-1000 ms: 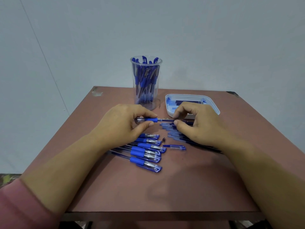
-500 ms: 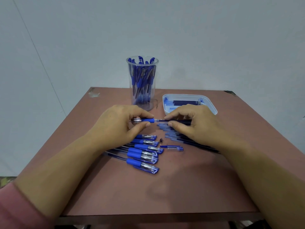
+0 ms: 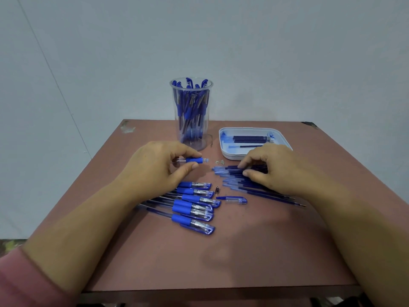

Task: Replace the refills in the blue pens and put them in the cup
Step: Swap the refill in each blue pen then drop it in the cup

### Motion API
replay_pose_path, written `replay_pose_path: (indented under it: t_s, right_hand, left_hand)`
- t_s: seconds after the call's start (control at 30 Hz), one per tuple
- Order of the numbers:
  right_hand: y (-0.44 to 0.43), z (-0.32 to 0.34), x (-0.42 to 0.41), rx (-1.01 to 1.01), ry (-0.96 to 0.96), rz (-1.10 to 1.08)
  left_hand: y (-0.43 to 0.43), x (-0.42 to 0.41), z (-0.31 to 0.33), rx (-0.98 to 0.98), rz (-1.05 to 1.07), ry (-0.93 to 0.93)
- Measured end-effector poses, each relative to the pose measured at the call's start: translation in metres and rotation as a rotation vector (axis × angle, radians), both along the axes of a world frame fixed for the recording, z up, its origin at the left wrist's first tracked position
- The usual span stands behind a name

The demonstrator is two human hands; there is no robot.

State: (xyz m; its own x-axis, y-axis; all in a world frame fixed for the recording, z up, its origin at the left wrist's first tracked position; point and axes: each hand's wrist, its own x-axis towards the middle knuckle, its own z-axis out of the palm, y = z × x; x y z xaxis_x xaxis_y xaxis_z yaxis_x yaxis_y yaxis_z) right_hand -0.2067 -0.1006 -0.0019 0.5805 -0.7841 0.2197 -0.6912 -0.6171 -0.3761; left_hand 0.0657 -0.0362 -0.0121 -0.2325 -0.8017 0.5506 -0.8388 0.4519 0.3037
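A person sits at a reddish-brown tabletop (image 3: pixel 221 251) against a pale grey wall, with both bare forearms reaching in from the bottom of the frame. A pink sleeve (image 3: pixel 22 280) shows at the lower left corner.

The left hand (image 3: pixel 155 167), left of centre, pinches a pen barrel (image 3: pixel 192 160) between thumb and forefinger. The barrel lies level, its blue grip and open front end pointing right, raised just above the tabletop.

The right hand (image 3: pixel 274 169), right of centre, curls down over a heap of loose refills (image 3: pixel 230 176) lying on the tabletop. Its thumb and fingertips (image 3: pixel 243 166) close on the dark refills at the top of the heap. I cannot tell how many it holds.

A tall clear cup (image 3: pixel 191 114) stands at the back, in the centre of the frame, packed with upright blue pens. To its right lies a shallow white tray (image 3: pixel 223 138) holding several dark used refills (image 3: pixel 252 138).

Just below the left hand, a row of capped blue pens (image 3: pixel 192 204) lies on the tabletop, caps pointing right. Beside them to the right lies one loose clear-and-blue cap (image 3: pixel 234 199), and just above it a small dark pen tip (image 3: pixel 217 189). Between the two hands, a few tiny pale bits (image 3: pixel 219 161) lie near the tray's front edge; they are too small to identify.
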Motion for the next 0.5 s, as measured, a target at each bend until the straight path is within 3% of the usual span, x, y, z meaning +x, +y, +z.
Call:
replay_pose_path:
  t_s: [0.17,0.5]
  right_hand:
    - [-0.004,0.018,-0.001,-0.071,-0.093,-0.001]
    - [-0.068,0.035,-0.003,0.129,0.136,-0.135]
  left_hand:
    - [0.001,-0.001,0.0,0.006,0.015,-0.01]
    - [-0.001,0.0,-0.002,0.012,0.028,-0.017]
